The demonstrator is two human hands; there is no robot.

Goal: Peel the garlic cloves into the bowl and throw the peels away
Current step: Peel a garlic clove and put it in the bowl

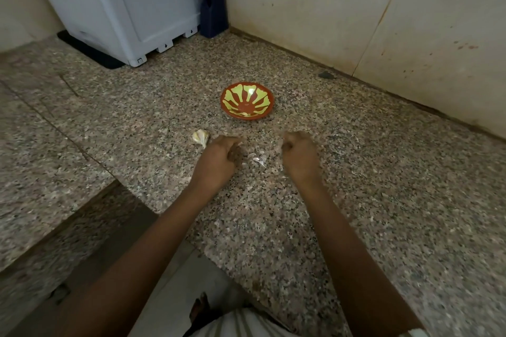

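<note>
Garlic, a pale papery cluster of unpeeled cloves (201, 137), lies on the speckled granite surface (356, 200) just beside the left hand (219, 157), on its outer side. Between the two hands sits a small scatter of thin whitish peels (258, 158). The red shallow bowl with a yellow-green sunburst pattern (247, 101) stands further back, apart from both hands, and looks empty of cloves.

Both hands are loosely curled, fingers drawn in toward the palm. The left hand's grip may enclose something small, but I cannot tell; the right hand (298, 153) is blurred, and whether its grip holds a clove or a peel I cannot tell either.

The work seems early: loose skins lie out, nothing shows in the bowl. To do this step well, pinch a clove at its root end, strip the skin with the other thumb, and keep the skins falling onto the one pile so that they gather easily later. Carry each bare clove forward over the bowl's rim before letting go.

Room is generous ahead and to the right, up to the wall. On the left the surface has a cut-out corner near the forearm; peels brushed that way could drop off the edge.
</note>
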